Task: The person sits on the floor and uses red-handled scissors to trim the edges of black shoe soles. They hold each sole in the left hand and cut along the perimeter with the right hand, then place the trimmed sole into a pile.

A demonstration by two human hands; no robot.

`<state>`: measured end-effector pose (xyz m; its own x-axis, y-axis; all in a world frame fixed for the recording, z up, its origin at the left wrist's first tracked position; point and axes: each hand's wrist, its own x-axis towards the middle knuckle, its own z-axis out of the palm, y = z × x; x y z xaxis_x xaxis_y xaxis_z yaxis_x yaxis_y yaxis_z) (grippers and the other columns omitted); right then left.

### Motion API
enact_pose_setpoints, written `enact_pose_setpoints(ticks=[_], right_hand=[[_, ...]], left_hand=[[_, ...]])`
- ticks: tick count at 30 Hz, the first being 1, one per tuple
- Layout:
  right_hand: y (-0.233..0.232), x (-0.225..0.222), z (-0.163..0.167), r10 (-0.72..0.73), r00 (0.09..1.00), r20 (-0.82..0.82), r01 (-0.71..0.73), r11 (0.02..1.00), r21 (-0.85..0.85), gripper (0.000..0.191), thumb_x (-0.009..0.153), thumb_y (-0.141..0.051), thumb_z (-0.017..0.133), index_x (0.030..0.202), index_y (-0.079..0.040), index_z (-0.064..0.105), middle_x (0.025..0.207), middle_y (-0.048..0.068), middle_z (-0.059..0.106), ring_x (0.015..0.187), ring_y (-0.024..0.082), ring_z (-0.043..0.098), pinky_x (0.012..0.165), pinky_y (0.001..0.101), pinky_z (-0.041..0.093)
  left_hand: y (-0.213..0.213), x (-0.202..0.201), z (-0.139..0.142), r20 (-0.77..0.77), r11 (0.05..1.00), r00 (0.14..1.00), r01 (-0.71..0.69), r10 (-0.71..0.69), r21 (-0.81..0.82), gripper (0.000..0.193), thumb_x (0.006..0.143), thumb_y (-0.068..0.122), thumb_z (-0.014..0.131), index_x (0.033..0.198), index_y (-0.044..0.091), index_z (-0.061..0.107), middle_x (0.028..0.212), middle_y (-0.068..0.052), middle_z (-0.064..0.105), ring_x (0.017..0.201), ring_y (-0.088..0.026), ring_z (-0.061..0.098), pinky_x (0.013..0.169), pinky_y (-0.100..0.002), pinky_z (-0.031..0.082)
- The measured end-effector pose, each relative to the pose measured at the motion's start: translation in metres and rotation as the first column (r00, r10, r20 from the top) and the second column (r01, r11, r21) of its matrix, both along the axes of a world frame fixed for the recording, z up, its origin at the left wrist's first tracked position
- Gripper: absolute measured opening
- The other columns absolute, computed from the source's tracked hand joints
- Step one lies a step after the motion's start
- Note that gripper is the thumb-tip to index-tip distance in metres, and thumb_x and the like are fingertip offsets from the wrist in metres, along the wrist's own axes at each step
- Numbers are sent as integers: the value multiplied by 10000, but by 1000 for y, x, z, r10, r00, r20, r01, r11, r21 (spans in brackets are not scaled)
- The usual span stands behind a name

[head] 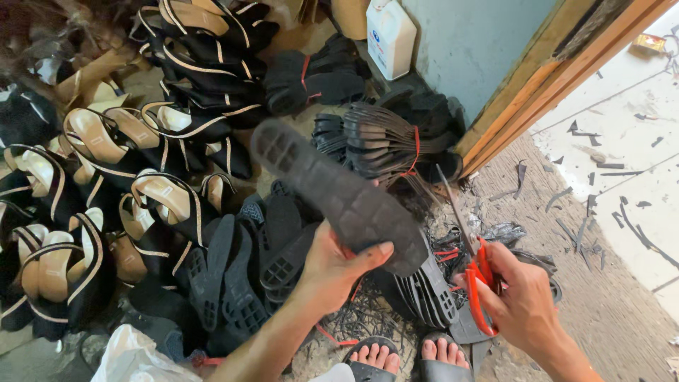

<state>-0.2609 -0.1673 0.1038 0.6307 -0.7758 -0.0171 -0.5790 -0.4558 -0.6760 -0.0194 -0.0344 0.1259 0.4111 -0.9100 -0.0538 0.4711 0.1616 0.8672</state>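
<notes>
A person sits on the floor (pixel 622 311), seen from above, trimming black rubber shoe soles. The left hand (pixel 332 265) is closed around the heel end of one black sole (pixel 339 194), thumb pressed across its treaded underside, holding it up tilted over the middle of the floor so its toe points away toward the upper left. The right hand (pixel 520 301) grips a pair of red-handled scissors (pixel 470 247), fingers through the loops; the blades look nearly closed and point up toward the sole's right edge without touching it. Judging by this, the step in hand is lining up a cut along the sole's rim, and the next move would call for opening the blades and bringing the sole's edge between them. Counted: one sole in hand, one pair of scissors, one white plastic jug (pixel 390 32) near the far wall, and two sandalled feet (pixel 407 354) at the bottom edge. Three bundles of soles tied with red bands (pixel 385 145) lie beyond the hands; loose soles (pixel 240 276) stacked below the left hand are too overlapped to count. Finished black-and-tan sandals (pixel 106 191) crowd the floor's left side, well over a dozen. Black trimmings (pixel 601 205) litter the right side.
</notes>
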Motion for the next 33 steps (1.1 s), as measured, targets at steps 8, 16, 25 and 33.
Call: enact_pose_setpoints(ticks=[8, 16, 25, 33], right_hand=[[9, 13, 16, 118, 984, -136, -156, 935, -319, 576, 651, -420, 818, 1042, -49, 617, 801, 111, 686, 714, 319, 668, 641, 416, 493], [9, 23, 28, 87, 978, -191, -169, 863, -475, 588, 644, -458, 803, 1052, -64, 647, 967, 68, 710, 828, 270, 681, 693, 390, 486], [11, 23, 29, 69, 973, -219, -173, 849, -500, 614, 613, -522, 815, 1001, -66, 682, 935, 53, 704, 845, 248, 686, 685, 382, 488], [7, 15, 18, 48, 944, -326, -173, 914, -368, 626, 646, -608, 845, 1051, -148, 714, 900, 19, 755, 722, 233, 692, 681, 354, 509]], left_hand=[[-2, -4, -7, 35, 965, 966, -255, 257, -56, 789, 945, -33, 666, 1611, 41, 249, 1295, -81, 622, 1181, -169, 629, 1018, -342, 542], [3, -2, -8, 181, 989, 973, -133, 144, -69, 839, 965, -43, 669, 1644, 48, 186, 1260, -70, 631, 1161, -144, 621, 1026, -319, 522], [3, 1, -5, 255, 997, 965, -49, 61, -56, 880, 944, -87, 675, 1654, 37, 171, 1263, -51, 630, 1179, -126, 607, 1048, -309, 501], [5, 8, -10, 230, 998, 971, -57, 60, -19, 889, 928, -85, 683, 1649, 35, 176, 1238, -37, 623, 1145, -119, 606, 1026, -302, 495]])
